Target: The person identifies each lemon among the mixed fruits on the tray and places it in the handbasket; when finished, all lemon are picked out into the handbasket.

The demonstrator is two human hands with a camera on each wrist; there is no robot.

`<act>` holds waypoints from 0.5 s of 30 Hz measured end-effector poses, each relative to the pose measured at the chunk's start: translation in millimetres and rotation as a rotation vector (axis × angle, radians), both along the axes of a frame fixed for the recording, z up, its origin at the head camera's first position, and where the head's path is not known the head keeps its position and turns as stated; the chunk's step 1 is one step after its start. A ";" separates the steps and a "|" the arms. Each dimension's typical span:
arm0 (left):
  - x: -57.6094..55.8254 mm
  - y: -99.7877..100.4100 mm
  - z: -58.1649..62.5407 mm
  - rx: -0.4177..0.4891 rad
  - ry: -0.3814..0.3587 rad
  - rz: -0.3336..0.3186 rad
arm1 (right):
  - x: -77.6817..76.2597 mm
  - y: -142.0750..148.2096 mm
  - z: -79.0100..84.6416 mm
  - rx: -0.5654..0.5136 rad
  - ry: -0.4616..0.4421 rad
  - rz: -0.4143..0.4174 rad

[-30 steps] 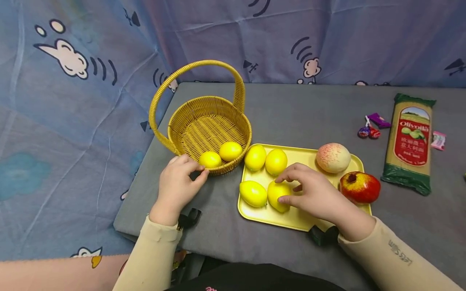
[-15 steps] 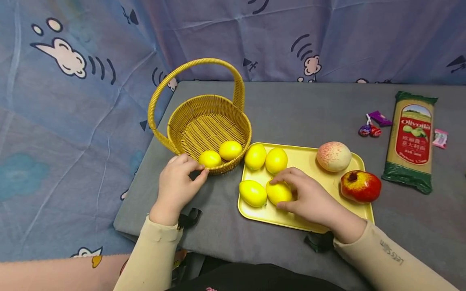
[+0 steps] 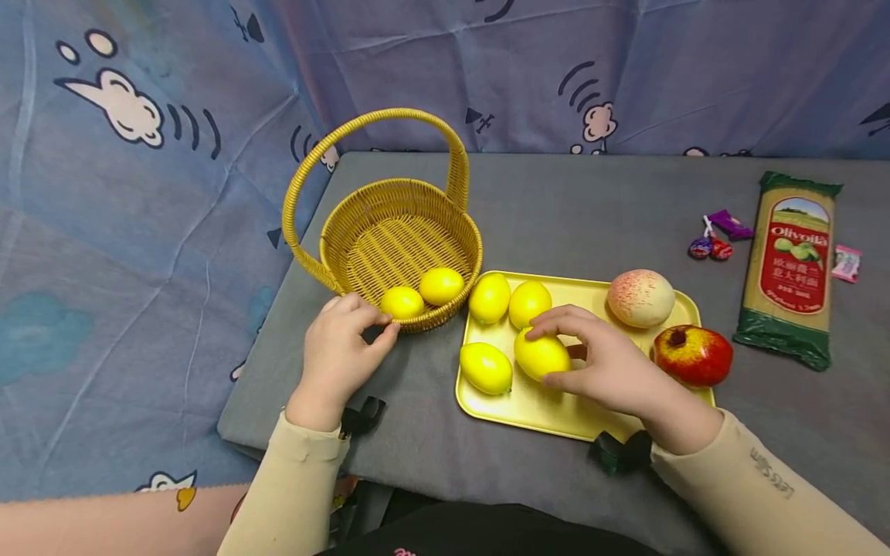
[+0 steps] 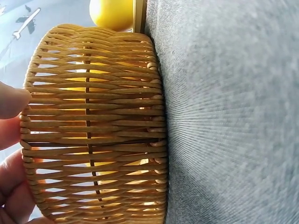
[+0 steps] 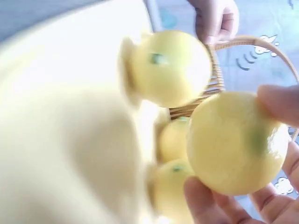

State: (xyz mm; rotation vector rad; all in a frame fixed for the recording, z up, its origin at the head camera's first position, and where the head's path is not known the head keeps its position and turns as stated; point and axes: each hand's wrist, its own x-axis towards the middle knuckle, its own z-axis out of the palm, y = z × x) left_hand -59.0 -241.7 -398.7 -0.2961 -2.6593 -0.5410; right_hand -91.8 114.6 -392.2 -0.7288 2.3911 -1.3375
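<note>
A yellow wicker basket [image 3: 399, 193] with a tall handle stands at the left of the table, and two lemons [image 3: 441, 286] lie inside at its near side. My left hand [image 3: 342, 347] pinches the basket's near rim between thumb and fingers; the left wrist view shows the woven wall [image 4: 93, 130] close up. My right hand [image 3: 598, 359] holds a lemon [image 3: 539, 355] between thumb and fingertips, over the yellow tray [image 3: 514, 413]. In the right wrist view that lemon [image 5: 236, 142] appears raised off the tray. Three other lemons [image 3: 486, 368] rest at the tray's left end.
A peach [image 3: 640, 298] and a red pomegranate [image 3: 693, 355] sit at the tray's right end. Farther right lie a pack of spaghetti [image 3: 791, 270], lollipops [image 3: 709, 245] and small wrapped candies [image 3: 847, 263]. A patterned cloth [image 3: 528, 69] hangs behind the table.
My right hand has closed its fingers round the near lemon and lifted it slightly, up and to the right. My left hand has stayed at the basket rim.
</note>
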 end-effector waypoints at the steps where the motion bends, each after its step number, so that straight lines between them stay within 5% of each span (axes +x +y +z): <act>1: 0.0 0.1 -0.1 0.000 0.001 0.000 | -1.9 -0.3 4.4 -0.017 0.002 0.004; 9: 0.5 -0.5 -0.6 -0.003 0.010 0.001 | -29.5 -21.5 40.3 -0.157 0.044 0.051; 15: -0.1 -0.7 -0.9 -0.002 0.011 0.003 | -54.8 -57.8 57.7 -0.266 -0.020 0.099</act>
